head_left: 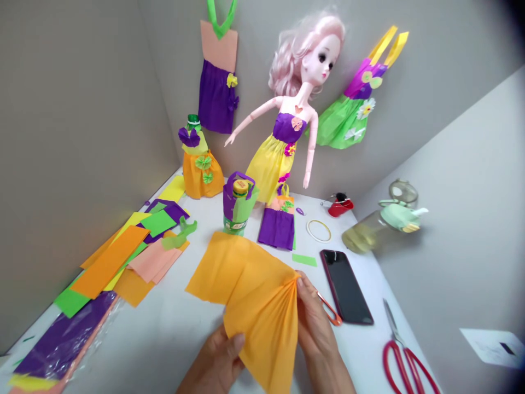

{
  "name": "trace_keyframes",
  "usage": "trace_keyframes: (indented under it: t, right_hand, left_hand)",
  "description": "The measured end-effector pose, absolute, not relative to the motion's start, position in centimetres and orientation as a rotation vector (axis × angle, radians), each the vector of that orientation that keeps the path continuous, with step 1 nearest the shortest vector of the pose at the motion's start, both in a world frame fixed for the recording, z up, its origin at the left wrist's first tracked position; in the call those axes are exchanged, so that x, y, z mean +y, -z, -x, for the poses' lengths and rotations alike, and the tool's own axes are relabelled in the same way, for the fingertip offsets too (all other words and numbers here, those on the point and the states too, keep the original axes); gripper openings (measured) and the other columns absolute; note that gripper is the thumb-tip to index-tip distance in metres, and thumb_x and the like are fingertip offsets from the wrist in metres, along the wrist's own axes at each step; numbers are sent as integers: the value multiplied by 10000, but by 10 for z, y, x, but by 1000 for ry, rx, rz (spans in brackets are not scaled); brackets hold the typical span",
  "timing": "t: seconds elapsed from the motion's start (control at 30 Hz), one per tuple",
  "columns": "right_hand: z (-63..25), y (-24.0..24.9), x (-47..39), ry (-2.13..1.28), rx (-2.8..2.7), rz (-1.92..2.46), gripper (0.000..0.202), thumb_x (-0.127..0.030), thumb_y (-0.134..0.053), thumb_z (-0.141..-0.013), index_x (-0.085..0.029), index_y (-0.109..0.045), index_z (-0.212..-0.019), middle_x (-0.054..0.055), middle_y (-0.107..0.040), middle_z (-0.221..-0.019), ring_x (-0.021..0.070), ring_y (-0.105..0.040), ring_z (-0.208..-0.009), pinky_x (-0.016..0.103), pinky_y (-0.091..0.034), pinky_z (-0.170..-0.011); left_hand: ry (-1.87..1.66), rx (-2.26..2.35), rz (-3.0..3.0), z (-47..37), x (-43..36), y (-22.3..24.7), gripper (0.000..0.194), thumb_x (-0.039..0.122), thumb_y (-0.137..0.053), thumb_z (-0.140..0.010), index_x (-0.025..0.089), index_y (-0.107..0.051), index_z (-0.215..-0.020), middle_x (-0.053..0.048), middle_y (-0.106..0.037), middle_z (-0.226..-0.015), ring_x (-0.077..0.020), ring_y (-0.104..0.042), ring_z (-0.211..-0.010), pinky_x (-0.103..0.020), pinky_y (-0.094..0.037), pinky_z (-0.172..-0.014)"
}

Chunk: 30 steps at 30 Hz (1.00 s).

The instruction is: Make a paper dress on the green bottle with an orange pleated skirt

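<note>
An orange sheet point(262, 306), either thin cloth or crepe paper, spreads above the table in front of me. Its right end is bunched into fine pleats, pinched between the thumb and fingers of my right hand point(320, 328). My left hand point(217, 355) grips the lower left edge, thumb on top and fingers hidden behind. Just right of my right hand lies a small tool with an orange-red handle point(330, 311), partly covered by that hand. Beyond the sheet stands a jar point(235, 225) in a purple and green wrap, beside a small purple doll dress point(276, 230).
Coloured sheets point(110, 262) are piled at left. A black phone point(346, 287), red-handled scissors point(404, 355), a bangle point(319, 231) and a glass pitcher point(363, 234) lie or stand at right. Behind are a doll point(266, 169) and a dressed bottle point(202, 175).
</note>
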State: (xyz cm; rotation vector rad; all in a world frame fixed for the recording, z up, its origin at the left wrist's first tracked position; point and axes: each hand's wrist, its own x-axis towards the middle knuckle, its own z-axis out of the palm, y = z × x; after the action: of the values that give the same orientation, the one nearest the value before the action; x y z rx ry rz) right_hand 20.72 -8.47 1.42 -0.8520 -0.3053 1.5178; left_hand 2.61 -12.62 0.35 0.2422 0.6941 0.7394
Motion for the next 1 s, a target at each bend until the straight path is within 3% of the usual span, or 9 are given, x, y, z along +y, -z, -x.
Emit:
trace_keyframes:
  t: [0.3,0.5,0.63,0.9,1.0]
  right_hand:
    - [-208,-11,-85,-1518,-309,817,85,-276,-762,-790,-237,-694,-823,-11,-735,-883,183,-685,-835,327,-524,-838]
    - [-208,-11,-86,-1516,-317,812,76,-275,-752,-800,-238,-689,-821,-17,-736,-886,180,-687,-838,326,-526,-845]
    - [-207,-10,-87,-1520,-287,808,84,-273,-764,-786,-249,-687,-810,-23,-736,-901,183,-690,-845,330,-531,-842]
    - [-209,-10,-88,-1499,-269,817,89,-276,-757,-792,-254,-676,-819,-26,-731,-865,179,-693,-830,327,-535,-834]
    - [-209,-11,-87,-1471,-252,836,113,-272,-777,-770,-256,-679,-823,-35,-741,-882,167,-694,-799,317,-534,-829]
  left_hand:
    - [-793,813,-13,-21,-136,5,468,328,-823,-709,204,-670,-1133,-96,-713,-1189,-292,-588,-1231,-434,-350,-1141]
    - [-833,849,48,-16,-130,8,422,249,-715,-836,214,-609,-1242,-94,-667,-1280,-259,-612,-1206,-406,-426,-1086]
    - [-845,862,59,-16,-135,21,432,206,-716,-837,211,-612,-1255,-79,-735,-1148,-228,-680,-1094,-368,-433,-1077]
    - [-774,760,-49,-16,-136,21,499,359,-779,-766,194,-632,-1214,-111,-681,-1244,-271,-601,-1211,-415,-317,-1157]
    - [-624,642,-163,-19,-135,12,459,435,-789,-731,225,-679,-1124,-91,-703,-1178,-288,-601,-1198,-432,-345,-1125]
